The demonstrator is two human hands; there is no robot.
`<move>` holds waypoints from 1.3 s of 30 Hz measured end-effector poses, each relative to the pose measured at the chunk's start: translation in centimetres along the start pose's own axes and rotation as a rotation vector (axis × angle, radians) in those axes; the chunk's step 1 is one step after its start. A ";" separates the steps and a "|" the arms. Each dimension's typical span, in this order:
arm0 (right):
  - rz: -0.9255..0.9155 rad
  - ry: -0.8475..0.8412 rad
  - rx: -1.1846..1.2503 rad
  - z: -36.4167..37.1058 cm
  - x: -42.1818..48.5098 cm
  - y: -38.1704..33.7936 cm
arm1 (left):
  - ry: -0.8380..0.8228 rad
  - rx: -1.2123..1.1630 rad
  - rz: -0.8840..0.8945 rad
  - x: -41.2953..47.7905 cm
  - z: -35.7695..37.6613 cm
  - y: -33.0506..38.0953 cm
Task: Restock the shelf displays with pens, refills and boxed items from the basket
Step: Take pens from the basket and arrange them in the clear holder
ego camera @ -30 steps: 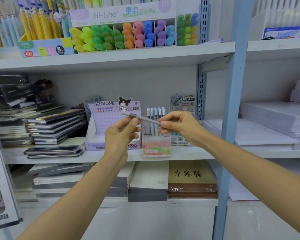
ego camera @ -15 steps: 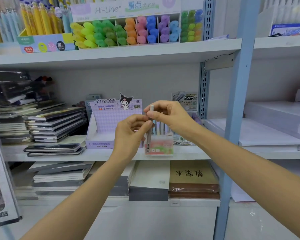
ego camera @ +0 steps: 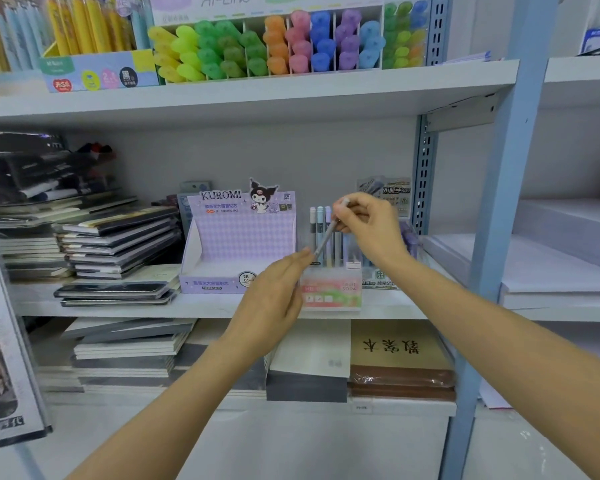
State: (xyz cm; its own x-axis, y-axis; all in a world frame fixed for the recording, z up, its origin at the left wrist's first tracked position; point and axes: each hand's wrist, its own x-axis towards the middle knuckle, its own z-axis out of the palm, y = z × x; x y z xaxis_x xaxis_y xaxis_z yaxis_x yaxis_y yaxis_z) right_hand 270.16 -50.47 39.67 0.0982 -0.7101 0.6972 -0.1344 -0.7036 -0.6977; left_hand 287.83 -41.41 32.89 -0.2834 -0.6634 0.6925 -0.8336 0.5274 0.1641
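My right hand (ego camera: pixel 371 230) pinches the top of a grey pen (ego camera: pixel 326 235), which slants down to the left over a clear pen stand (ego camera: pixel 331 292) with a pink label on the middle shelf. Several pastel pens (ego camera: pixel 317 225) stand upright in that stand. My left hand (ego camera: pixel 274 299) is just left of the stand, its fingertips touching the pen's lower end. The basket is out of view.
A purple KUROMI display box (ego camera: pixel 239 244) stands left of the stand, with stacked notebooks (ego camera: pixel 115 244) further left. Highlighters (ego camera: pixel 267 46) fill the shelf above. Books (ego camera: pixel 400 362) lie on the shelf below. A blue upright post (ego camera: pixel 496 216) rises at the right.
The pen went from lying level between both hands to nearly upright, and now its lower end is at the stand. My left hand has dropped lower and its fingers have loosened.
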 end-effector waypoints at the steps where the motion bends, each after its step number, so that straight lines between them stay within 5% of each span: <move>1: -0.015 -0.018 -0.034 0.4 0.1 0.2 | 0.002 0.000 0.007 -0.1 0.1 -0.1; 23: -0.140 -0.159 -0.596 1.5 0.6 0.3 | 0.019 0.112 -0.007 -0.6 0.6 0.3; 27: -0.361 -0.094 -0.436 1.8 -4.1 -0.6 | 0.216 0.090 -0.039 -3.0 1.7 0.3; 30: -0.386 -0.248 -0.313 3.3 -10.1 0.3 | 0.310 0.034 -0.143 -7.8 4.5 -0.5; 39: 0.296 -0.719 -0.286 8.9 -28.6 15.6 | -0.514 -0.020 -0.601 -30.3 16.3 -3.9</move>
State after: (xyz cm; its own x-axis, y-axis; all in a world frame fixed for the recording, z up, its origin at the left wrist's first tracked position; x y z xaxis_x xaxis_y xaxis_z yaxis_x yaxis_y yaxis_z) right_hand 274.03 -41.35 7.36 0.6133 -0.7759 0.1482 -0.4895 -0.5205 -0.6996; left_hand 291.93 -31.97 -0.17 0.0247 -0.9972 0.0709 -0.9060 0.0076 0.4232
